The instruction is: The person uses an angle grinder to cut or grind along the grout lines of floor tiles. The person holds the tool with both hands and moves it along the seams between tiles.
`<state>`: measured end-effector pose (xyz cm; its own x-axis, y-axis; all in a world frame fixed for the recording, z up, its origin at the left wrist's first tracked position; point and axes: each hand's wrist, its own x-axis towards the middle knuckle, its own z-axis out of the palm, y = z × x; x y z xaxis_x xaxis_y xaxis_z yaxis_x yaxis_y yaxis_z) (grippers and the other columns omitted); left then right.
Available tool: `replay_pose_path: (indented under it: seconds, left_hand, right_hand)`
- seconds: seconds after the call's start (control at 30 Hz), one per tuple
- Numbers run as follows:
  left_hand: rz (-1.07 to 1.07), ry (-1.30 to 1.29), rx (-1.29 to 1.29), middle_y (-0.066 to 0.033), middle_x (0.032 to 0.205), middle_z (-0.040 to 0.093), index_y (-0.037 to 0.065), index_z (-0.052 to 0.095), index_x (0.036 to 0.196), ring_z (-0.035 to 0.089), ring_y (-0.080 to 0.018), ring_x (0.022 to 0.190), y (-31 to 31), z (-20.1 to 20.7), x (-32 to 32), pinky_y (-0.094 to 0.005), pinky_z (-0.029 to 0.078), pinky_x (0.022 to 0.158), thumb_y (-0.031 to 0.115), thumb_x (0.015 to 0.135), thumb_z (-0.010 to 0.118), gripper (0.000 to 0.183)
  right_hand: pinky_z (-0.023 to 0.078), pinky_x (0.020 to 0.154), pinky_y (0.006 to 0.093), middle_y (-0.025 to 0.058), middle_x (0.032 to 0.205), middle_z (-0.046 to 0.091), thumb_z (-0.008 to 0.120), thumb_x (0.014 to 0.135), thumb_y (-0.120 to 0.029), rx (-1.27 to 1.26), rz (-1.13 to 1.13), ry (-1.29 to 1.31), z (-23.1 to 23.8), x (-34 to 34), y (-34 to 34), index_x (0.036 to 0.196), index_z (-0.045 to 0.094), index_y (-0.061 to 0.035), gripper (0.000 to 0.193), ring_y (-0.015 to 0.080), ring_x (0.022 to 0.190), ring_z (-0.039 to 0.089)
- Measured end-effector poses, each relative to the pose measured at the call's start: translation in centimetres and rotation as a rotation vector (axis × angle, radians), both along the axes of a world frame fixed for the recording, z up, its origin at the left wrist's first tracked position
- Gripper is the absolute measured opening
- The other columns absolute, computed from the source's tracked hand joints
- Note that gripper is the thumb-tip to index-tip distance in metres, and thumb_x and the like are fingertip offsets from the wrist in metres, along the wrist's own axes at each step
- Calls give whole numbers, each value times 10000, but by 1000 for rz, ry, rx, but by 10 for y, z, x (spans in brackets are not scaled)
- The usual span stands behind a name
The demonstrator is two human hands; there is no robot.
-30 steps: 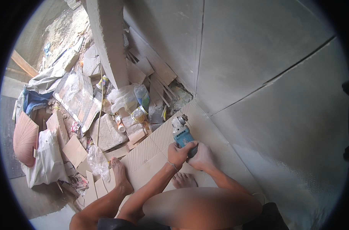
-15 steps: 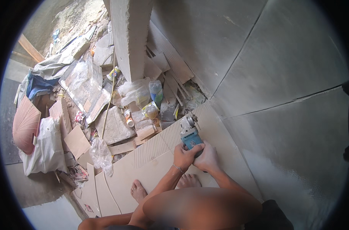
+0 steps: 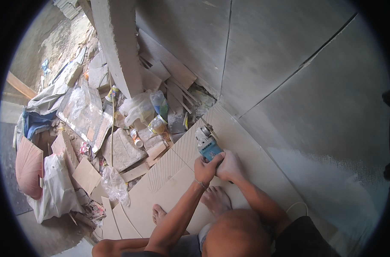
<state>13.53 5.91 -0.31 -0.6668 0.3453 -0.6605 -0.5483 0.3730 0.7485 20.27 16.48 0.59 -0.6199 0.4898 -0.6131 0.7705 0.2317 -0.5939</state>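
Observation:
My left hand [image 3: 206, 167] and my right hand [image 3: 230, 165] together grip a blue angle grinder [image 3: 207, 144]. Its grey head rests on the far end of a beige tile [image 3: 178, 188] that lies flat on the floor. The tile's far part has a ribbed surface. My bare feet [image 3: 215, 199] stand on the tile just behind my hands. A white cord [image 3: 295, 206] loops on the floor to the right of my right forearm.
A grey tiled wall [image 3: 289, 64] rises on the right. A concrete column [image 3: 115, 47] stands at the back. Left of the tile lies a heap of rubble: plastic bottles [image 3: 158, 115], bags, tile offcuts [image 3: 122, 150], cardboard, a white sack [image 3: 53, 188].
The view has shifted a little and the column looks nearer. Both hands stay on the grinder at the tile's far end. My left foot has drawn in closer under me.

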Motion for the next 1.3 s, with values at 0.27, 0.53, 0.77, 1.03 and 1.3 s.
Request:
replay_pose_path:
  seconds: [0.27, 0.53, 0.77, 1.03, 1.3]
  left_hand:
    - [-57, -36, -78, -77, 927, 762, -28, 739, 991, 699, -129, 780, -4, -22, -9, -280, 551, 705, 270, 845, 919, 377]
    - [142, -147, 98, -84, 937, 752, -32, 710, 1009, 715, -153, 802, 6, -24, -10, -296, 564, 710, 146, 795, 952, 368]
    - [120, -126, 104, -8, 800, 676, 9, 682, 942, 596, -96, 631, 12, -19, -15, -268, 452, 567, 160, 779, 969, 364]
    - [173, -107, 169, -8, 817, 674, 10, 670, 950, 588, -87, 646, 17, -26, -12, -261, 447, 565, 169, 790, 962, 370]
    - [104, -101, 88, -4, 805, 657, 21, 649, 942, 580, -91, 645, 13, -36, -16, -274, 453, 574, 189, 799, 959, 380]
  right_hand:
    - [594, 899, 518, 314, 1061, 744, 815, 793, -289, -40, -68, 13, -13, -5, -2, 1078, 680, 35, 452, 486, 1070, 724]
    - [604, 883, 500, 305, 1049, 751, 850, 746, -252, -19, -48, 64, -27, -6, 1, 1086, 690, 35, 473, 467, 1050, 741]
    - [607, 874, 498, 316, 1063, 749, 868, 746, -285, -46, -5, 26, -38, -6, 8, 1106, 693, 46, 520, 460, 1049, 745]
    - [607, 887, 500, 314, 1092, 747, 872, 748, -306, -38, -10, -17, -38, -8, 11, 1136, 693, 45, 553, 462, 1074, 738]
    - [607, 904, 492, 304, 1128, 749, 878, 737, -328, -63, 7, -51, -35, -10, 13, 1170, 691, 42, 599, 456, 1103, 732]
